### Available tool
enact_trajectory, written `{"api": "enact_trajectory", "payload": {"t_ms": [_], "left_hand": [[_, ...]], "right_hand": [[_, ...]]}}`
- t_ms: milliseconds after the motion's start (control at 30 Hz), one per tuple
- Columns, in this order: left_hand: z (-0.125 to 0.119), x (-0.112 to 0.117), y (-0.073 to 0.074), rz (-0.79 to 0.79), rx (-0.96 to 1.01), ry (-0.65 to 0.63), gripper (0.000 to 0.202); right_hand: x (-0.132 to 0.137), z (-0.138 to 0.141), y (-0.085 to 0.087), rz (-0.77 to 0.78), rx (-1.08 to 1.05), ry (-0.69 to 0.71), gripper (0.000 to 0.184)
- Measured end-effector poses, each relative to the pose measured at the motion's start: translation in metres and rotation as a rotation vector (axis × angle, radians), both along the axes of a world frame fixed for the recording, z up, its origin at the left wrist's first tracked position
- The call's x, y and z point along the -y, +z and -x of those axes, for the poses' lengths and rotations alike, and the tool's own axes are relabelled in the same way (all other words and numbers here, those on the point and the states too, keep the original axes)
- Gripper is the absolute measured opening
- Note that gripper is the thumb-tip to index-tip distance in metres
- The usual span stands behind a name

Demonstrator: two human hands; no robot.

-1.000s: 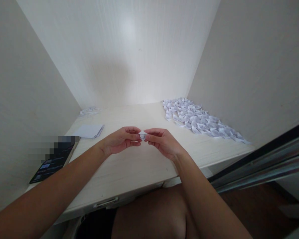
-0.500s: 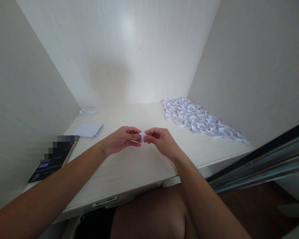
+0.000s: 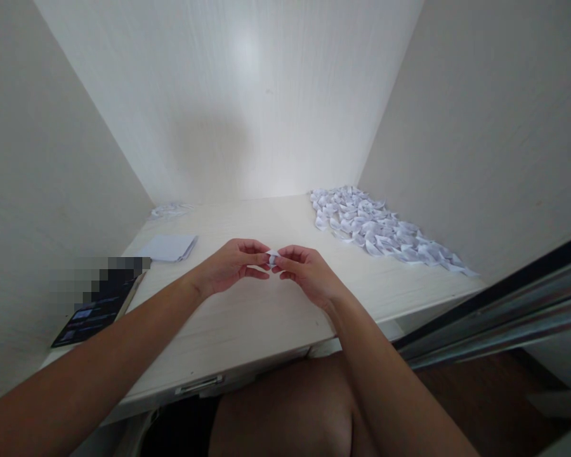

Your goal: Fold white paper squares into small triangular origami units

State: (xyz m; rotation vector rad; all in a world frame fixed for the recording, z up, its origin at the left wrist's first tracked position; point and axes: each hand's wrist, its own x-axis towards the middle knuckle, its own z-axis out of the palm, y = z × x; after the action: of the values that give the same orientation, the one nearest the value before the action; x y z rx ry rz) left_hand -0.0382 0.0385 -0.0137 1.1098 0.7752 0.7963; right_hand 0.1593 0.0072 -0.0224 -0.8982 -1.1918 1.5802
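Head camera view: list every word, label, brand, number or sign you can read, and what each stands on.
No text can be read.
Screen: marks too small and blurred, partly hidden by blocks.
Paper stack, paper pile and small held paper: no readable print.

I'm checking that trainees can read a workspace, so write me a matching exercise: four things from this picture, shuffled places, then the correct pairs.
Things:
1. Small folded paper
2. Pile of folded paper pieces
3. Dark-screened device
4. Drawer handle

Places:
A. On the left side of the desk, near the left forearm
B. On the right side of the desktop, along the right wall
C. On the front, below the desktop
D. Between the fingers of the left hand and right hand

Pairs: 1-D, 2-B, 3-A, 4-C
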Motion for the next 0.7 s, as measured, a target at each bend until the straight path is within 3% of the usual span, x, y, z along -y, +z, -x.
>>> {"api": "enact_trajectory", "payload": {"t_ms": [233,433,700], "left_hand": [[-0.005,0.0028,0.0039,-0.021,-0.011,0.078,0.034],[-0.0085,0.0052,0.0026,-0.01,0.008,0.088,0.034],[-0.0075,0.0039,-0.0022,-0.054,-0.056,0.08,0.031]], "right_hand": [[0.0013,0.009,-0.0023,0.017,-0.058,-0.11,0.028],[0.0013,0.0065,-0.0025,0.062,-0.139,-0.043,0.028],[0.0027,0.0111,-0.0039,0.012,0.011,-0.17,0.025]]}}
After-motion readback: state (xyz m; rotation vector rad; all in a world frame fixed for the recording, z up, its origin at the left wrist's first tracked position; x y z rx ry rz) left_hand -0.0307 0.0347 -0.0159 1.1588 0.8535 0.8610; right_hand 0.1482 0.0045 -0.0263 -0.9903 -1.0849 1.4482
